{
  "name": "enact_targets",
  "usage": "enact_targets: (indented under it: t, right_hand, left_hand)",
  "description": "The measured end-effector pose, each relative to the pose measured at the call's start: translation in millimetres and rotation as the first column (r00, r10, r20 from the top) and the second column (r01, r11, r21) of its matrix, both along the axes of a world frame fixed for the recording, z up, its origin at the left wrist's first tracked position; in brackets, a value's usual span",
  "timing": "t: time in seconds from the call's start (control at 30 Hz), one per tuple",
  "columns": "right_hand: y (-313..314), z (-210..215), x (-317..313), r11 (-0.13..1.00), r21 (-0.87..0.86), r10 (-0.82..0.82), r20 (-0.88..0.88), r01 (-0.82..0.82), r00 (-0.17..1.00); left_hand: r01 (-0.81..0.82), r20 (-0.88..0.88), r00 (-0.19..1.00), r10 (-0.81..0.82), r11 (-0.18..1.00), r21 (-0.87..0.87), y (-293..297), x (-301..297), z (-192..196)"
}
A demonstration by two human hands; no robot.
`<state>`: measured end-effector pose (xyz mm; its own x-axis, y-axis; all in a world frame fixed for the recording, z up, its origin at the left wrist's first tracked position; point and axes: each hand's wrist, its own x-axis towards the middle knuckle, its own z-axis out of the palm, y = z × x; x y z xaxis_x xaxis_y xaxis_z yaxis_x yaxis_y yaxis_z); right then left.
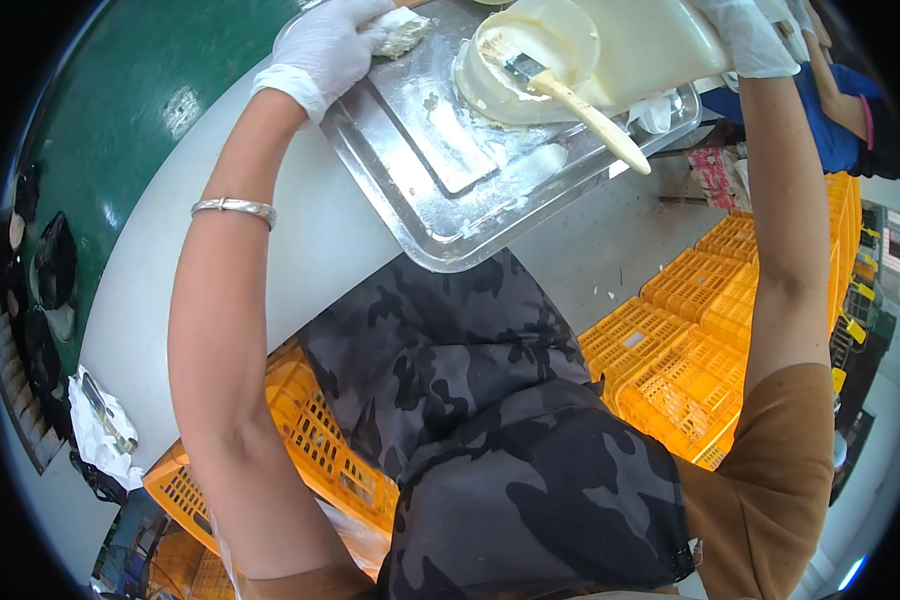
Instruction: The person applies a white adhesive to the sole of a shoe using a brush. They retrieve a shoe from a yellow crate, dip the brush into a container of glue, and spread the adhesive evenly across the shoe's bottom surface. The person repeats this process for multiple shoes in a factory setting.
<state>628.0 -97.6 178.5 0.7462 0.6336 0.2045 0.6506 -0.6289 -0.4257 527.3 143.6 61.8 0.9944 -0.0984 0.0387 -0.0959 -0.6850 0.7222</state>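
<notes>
Both my hands wear thin white gloves and reach to the top of the view. My left hand (325,50), at the metal tray's left rim, closes on a crumpled white wad (400,35); whether it is cloth is unclear. My right hand (755,38) grips the end of a large translucent cream-coloured container (660,55), its fingers partly cut off by the edge. That container lies tilted over the metal tray (450,235), against a round translucent tub (475,85) smeared with white paste. Across the tub rests a brush (590,115) with a pale wooden handle, bristles in the paste.
The tray overhangs the curved edge of a white table (300,220). Orange plastic crates (690,330) stand to the right, and another orange crate (320,430) sits below the table. A white bag (105,430) lies at the table's left end. Another person's arm (840,100) shows at far right.
</notes>
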Motion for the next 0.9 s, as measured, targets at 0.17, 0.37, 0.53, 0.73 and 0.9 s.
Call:
enact_targets:
  t: [0.17, 0.37, 0.53, 0.73, 0.9]
  right_hand:
    - [-3, -5, 14, 0.999, -0.036, -0.035, -0.024, 0.034, 0.999]
    - [-4, -6, 15, 1.0, 0.001, -0.012, -0.024, 0.012, 1.0]
    - [-3, -5, 13, 1.0, 0.005, -0.016, -0.013, 0.016, 1.0]
    - [-4, -6, 18, 1.0, -0.015, 0.0, 0.02, 0.001, 1.0]
    - [-4, -6, 13, 1.0, -0.009, 0.002, 0.05, -0.002, 0.999]
  left_hand:
    - [-0.033, -0.018, 0.999, 0.034, 0.997, 0.075, -15, -13, -22]
    - [-0.027, -0.066, 0.997, 0.042, 0.976, 0.215, -38, -41, -2]
    - [0.02, -0.104, 0.995, 0.01, 0.957, 0.289, -48, -60, 7]
    - [0.079, -0.159, 0.987, -0.035, 0.957, 0.28, -61, -90, 10]
    - [0.234, -0.123, 0.971, -0.206, 0.925, 0.3, -66, -120, 19]
